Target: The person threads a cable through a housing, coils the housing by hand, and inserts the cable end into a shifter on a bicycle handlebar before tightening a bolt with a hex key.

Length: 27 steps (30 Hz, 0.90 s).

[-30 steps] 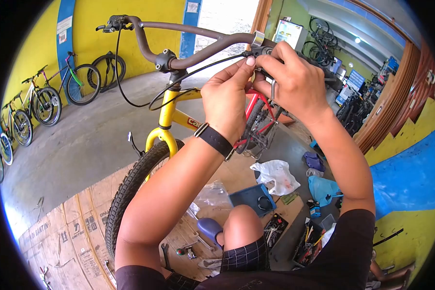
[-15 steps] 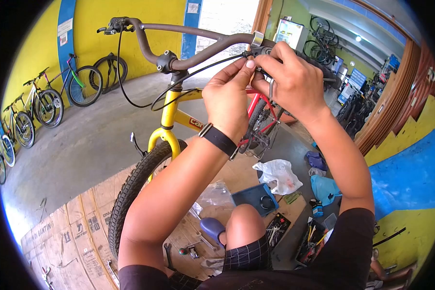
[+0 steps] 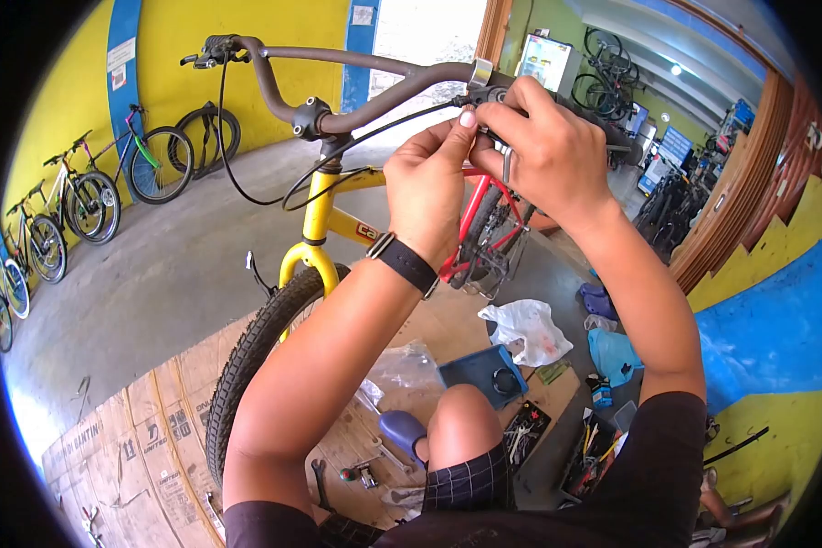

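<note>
My left hand (image 3: 429,173), a black strap on its wrist, pinches thumb against fingers just under the brake cable's end at the right side of the handlebar; what sits in that pinch is hidden. My right hand (image 3: 553,151) is closed right beside it, its bent fingers around a thin silver metal piece (image 3: 507,165) that points down. Both hands are at the black lever clamp (image 3: 490,93) on the dark brown handlebar (image 3: 365,117). A silver band (image 3: 481,73) circles the bar above them. The black brake cable (image 3: 374,139) loops leftward from there, in front of the yellow bicycle frame (image 3: 321,208).
Flattened cardboard (image 3: 155,429) lies beneath the front tire (image 3: 247,365). Around my knee are a blue tray (image 3: 470,373), a white plastic bag (image 3: 530,331), wrenches and a toolbox (image 3: 586,457). A red bicycle (image 3: 473,215) stands behind; more bicycles (image 3: 87,201) line the yellow wall.
The hands stay at the same spot on the handlebar, with only a slight shift left of both. The view has tilted very little; nothing is let go.
</note>
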### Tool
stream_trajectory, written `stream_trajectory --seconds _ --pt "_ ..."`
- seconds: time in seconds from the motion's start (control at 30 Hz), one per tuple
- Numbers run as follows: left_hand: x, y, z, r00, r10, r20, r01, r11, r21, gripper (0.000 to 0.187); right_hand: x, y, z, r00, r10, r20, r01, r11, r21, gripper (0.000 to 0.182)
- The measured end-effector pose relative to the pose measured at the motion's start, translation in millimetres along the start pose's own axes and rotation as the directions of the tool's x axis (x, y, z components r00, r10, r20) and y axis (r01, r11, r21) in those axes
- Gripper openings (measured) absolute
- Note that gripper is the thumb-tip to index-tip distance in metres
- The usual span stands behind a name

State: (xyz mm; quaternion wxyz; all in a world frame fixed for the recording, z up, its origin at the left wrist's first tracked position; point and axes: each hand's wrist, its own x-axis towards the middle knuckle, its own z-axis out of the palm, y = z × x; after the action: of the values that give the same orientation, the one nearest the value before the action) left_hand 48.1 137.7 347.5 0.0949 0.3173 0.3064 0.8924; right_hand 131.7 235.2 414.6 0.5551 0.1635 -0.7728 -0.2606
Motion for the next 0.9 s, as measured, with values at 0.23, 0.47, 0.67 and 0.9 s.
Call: stream_trajectory --seconds 0.23,0.47,0.67,0.9 --pt "3 1 -3 1.000 -0.015 -0.013 0.016 1.000 0.027 0.029 -1 0 2 1.000 0.012 -0.001 -0.012 1.000 -0.015 0.021" --pt "-1 3 0 0.998 0.052 0.034 -0.051 0.998 -0.043 0.030 0 1 1 1.000 0.005 0.001 -0.005 1.000 -0.014 0.019" --pt "1 2 -1 0.999 0.000 0.053 0.001 1.000 -0.008 0.025 1 -1 1 1.000 0.011 -0.011 -0.011 1.000 -0.022 0.018" --pt "1 2 -6 0.999 0.035 0.025 -0.035 0.999 0.028 0.025 1 -1 2 1.000 0.011 0.003 -0.010 1.000 -0.023 0.018"
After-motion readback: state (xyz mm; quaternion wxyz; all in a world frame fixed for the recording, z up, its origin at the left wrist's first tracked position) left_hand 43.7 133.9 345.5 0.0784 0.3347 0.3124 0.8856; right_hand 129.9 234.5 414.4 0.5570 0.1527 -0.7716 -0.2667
